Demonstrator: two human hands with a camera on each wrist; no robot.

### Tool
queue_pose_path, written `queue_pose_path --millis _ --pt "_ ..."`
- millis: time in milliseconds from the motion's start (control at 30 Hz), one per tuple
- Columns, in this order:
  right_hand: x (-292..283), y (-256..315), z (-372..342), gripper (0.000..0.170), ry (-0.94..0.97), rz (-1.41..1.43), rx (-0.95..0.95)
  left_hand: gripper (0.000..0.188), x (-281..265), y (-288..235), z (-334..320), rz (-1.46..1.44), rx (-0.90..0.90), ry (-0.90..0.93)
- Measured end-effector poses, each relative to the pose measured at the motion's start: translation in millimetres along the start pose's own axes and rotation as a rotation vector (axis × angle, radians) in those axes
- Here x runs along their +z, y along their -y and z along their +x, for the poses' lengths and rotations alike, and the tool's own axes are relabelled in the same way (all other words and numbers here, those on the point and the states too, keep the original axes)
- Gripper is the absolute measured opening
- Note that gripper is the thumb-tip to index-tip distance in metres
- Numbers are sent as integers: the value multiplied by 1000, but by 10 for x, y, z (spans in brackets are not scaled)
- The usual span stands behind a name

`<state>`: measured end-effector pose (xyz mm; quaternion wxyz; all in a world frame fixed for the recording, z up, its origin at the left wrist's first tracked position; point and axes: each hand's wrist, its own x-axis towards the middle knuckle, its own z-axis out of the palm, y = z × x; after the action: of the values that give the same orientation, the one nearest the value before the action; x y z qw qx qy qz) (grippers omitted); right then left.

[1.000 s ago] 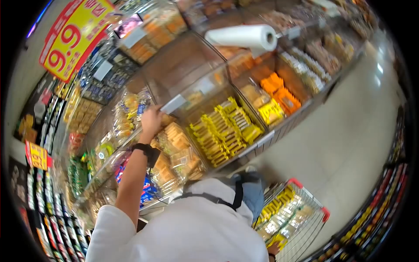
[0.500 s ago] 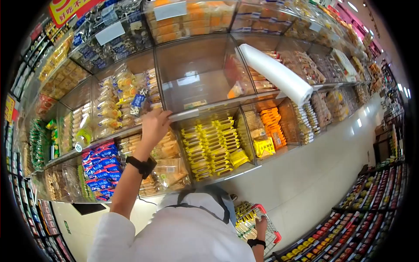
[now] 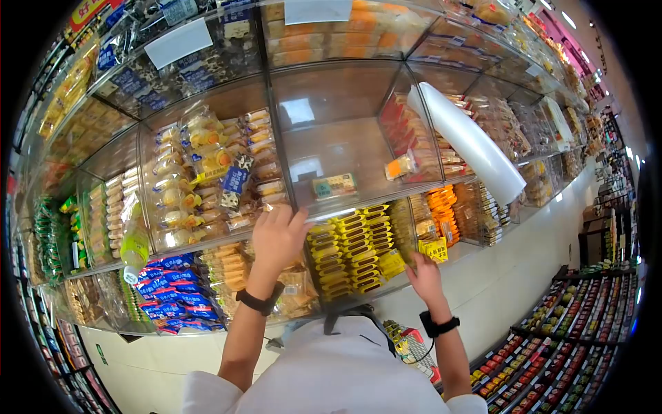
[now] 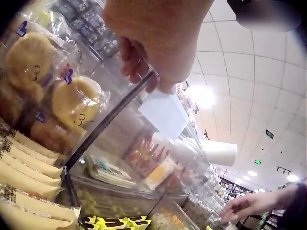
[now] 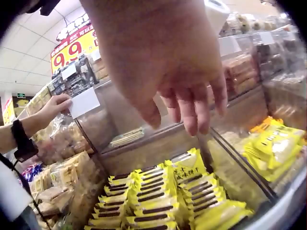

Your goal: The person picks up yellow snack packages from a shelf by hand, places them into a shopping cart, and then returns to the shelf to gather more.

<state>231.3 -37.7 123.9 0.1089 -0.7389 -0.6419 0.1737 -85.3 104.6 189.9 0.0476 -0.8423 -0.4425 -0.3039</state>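
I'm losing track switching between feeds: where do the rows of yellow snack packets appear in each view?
Head: yellow snack packets just below centre, in the lower bin.
Left wrist: yellow snack packets at the bottom edge, left of centre, only partly in frame.
Right wrist: yellow snack packets across the bottom middle, below the right hand.
Shared landmark: the left hand, near centre in head, top middle in left wrist, far left in right wrist.

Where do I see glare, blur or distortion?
Head view: fisheye bending, pale reflections inside the nearly empty bin; left wrist view: a ceiling lamp blown out white, the dark shape at top right blurred; right wrist view: glare on the yellow packets at right.
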Motion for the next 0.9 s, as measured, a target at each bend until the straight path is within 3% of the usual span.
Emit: queue_pose_path --millis 133,233,267,367,400,500,600,733,900 --pt "340 -5 494 50 152 -195 -96 26 10 19 3 5 4 -11" --pt "847 -76 617 69 235 -188 -130 26 15 27 -5 3 -12 12" --pt "986 -92 624 84 294 -226 -115 26 21 27 -7 -1 -16 11" --pt "1376 -203 507 89 301 -204 -50 28 3 9 20 -7 -7 2" --pt "1484 -307 498 91 254 -50 -65 28 4 8 23 -9 -6 3" --pt "1652 -485 437 82 225 -51 2 28 -4 2 30 -15 -3 18" --pt "1431 -345 530 92 557 47 150 27 -33 -14 43 -25 0 49" --pt "1587 -400 438 85 361 101 113 25 -55 -22 47 -10 -1 73" --pt "1556 -374 380 87 326 128 122 24 -11 1 19 13 7 57"
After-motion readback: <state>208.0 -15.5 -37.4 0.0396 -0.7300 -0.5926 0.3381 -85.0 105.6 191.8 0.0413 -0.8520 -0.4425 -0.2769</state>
